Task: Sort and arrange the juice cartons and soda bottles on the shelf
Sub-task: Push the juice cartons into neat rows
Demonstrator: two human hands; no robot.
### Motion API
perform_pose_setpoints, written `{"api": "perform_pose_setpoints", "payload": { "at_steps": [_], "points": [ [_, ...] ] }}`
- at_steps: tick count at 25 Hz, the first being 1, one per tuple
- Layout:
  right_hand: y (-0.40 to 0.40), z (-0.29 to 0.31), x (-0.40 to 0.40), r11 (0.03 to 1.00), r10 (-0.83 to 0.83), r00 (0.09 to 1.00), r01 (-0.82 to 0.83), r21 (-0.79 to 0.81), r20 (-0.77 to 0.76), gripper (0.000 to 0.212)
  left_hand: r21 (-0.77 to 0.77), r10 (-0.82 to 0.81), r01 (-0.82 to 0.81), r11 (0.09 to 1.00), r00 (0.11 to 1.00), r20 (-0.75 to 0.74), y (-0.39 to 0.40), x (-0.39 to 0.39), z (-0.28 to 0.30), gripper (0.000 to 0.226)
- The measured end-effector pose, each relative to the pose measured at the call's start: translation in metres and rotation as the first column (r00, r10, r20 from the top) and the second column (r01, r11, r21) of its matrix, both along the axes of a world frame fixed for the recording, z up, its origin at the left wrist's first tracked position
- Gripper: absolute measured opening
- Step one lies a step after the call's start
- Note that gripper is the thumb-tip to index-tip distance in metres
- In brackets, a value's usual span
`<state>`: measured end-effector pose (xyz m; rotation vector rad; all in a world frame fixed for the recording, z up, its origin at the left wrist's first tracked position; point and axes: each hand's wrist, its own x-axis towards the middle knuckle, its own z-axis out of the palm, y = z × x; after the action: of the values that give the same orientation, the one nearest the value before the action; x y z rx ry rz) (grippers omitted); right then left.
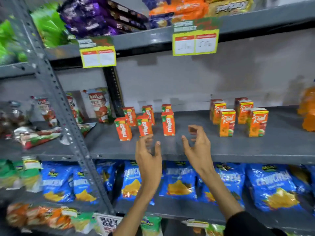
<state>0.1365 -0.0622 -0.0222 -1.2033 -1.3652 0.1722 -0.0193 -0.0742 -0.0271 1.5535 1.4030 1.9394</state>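
Several small orange-and-green juice cartons (144, 125) stand in two loose rows on the left half of the grey middle shelf (238, 150). Further right, several taller orange cartons (227, 122) with white script lettering stand in a cluster. An orange soda bottle (307, 109) shows at the right edge, partly cut off. My left hand (148, 155) hovers at the shelf's front edge just below the nearest small cartons, fingers curled apart and holding nothing. My right hand (197, 145) is raised beside it, in front of the gap between the two carton groups, fingers spread and also empty.
Ketchup pouches (99, 104) stand and lie on the neighbouring shelf bay to the left, behind a perforated metal upright (68, 120). Blue chip bags (177, 183) fill the shelf below. Purple, green and orange snack packs sit above, with yellow price tags (195, 41) hanging down.
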Motion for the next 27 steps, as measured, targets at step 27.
{"api": "perform_pose_setpoints", "payload": {
  "at_steps": [27],
  "points": [
    [0.101, 0.009, -0.070, 0.840, -0.190, 0.919, 0.335, -0.427, 0.346, 0.076, -0.195, 0.095, -0.230, 0.953, 0.843, -0.529, 0.103, -0.052, 0.006, 0.067]
  ]
}}
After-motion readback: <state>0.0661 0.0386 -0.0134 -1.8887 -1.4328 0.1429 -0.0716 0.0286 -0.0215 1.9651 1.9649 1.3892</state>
